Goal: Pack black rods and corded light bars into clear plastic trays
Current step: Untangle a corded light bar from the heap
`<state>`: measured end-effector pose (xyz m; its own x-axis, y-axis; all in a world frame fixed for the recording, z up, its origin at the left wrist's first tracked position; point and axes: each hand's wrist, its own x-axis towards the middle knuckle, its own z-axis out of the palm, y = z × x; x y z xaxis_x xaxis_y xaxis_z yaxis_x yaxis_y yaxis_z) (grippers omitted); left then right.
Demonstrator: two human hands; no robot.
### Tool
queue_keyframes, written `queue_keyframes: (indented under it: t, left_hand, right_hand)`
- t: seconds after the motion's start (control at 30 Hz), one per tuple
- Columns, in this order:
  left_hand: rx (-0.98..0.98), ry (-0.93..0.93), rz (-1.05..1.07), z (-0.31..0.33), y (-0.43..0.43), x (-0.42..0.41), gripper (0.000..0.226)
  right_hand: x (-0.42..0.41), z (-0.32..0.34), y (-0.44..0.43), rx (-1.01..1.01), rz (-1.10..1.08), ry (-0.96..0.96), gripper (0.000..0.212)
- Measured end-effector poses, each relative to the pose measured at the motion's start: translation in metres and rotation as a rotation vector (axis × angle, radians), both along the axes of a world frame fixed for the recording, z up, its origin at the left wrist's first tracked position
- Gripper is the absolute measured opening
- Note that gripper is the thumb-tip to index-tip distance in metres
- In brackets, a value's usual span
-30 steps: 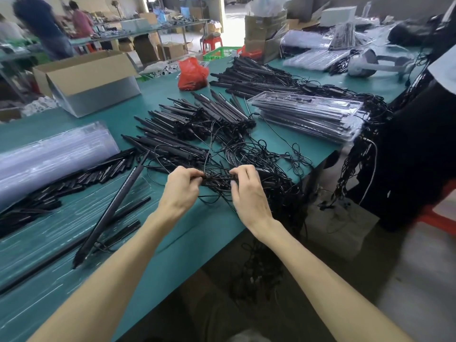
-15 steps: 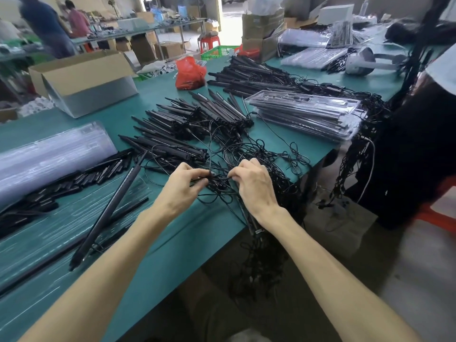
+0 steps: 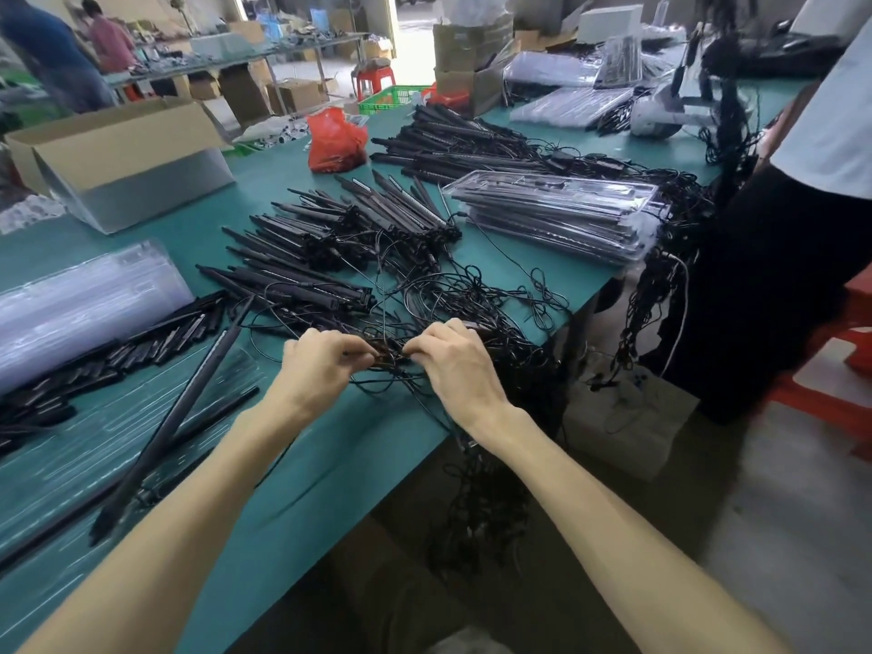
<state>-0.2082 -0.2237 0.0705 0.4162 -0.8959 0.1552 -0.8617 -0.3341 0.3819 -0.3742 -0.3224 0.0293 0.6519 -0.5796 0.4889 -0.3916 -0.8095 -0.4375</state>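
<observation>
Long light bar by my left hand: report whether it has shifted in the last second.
No. The long light bar still lies slantwise, upper end beside the short rods.

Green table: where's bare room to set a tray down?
Bare strip between cardboard box and light bars; a smaller patch at the near edge below left hand and right hand. Crowded: cords at centre, clear trays on the left.
</observation>
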Motion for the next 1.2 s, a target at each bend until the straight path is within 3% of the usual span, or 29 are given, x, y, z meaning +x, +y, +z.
queue_keyframes:
  t: [0.13,0.27,0.4,0.53,0.73,0.9,1.03,1.13,1.2]
  left_hand:
    - [-0.216,-0.179,-0.019,0.003,0.001,-0.006,0.014]
    - [-0.273,-0.256,-0.004,0.007,-0.004,-0.009,0.015]
    - [-0.243,-0.277,0.051,-0.002,-0.005,-0.007,0.018]
    - [-0.191,-0.304,0.099,-0.013,-0.006,-0.005,0.024]
    - [-0.219,-0.305,0.125,-0.012,-0.01,-0.005,0.028]
    - [-0.246,-0.307,0.119,0.0,-0.024,-0.004,0.026]
    - [-0.092,-0.267,0.146,0.0,-0.028,0.001,0.024]
    - [0.032,-0.229,0.186,-0.003,-0.026,-0.003,0.026]
    - [0.035,-0.312,0.206,-0.004,-0.026,-0.007,0.027]
  right_hand:
    - [-0.023,0.006,-0.02,0.077,-0.165,-0.081,0.028]
    - [-0.043,0.011,-0.047,0.097,-0.267,0.067,0.032]
    - [-0.042,0.021,-0.065,0.155,-0.247,0.182,0.035]
    - [-0.037,0.03,-0.076,0.074,-0.226,0.337,0.023]
    - [-0.044,0.036,-0.089,0.066,-0.223,0.278,0.021]
    - [-0.051,0.037,-0.082,0.15,-0.033,0.285,0.034]
    - [-0.062,0.023,-0.075,-0.012,-0.001,0.263,0.01]
    - [-0.065,0.02,-0.074,-0.059,-0.047,0.307,0.009]
    - [-0.064,0.021,-0.073,-0.085,-0.056,0.333,0.009]
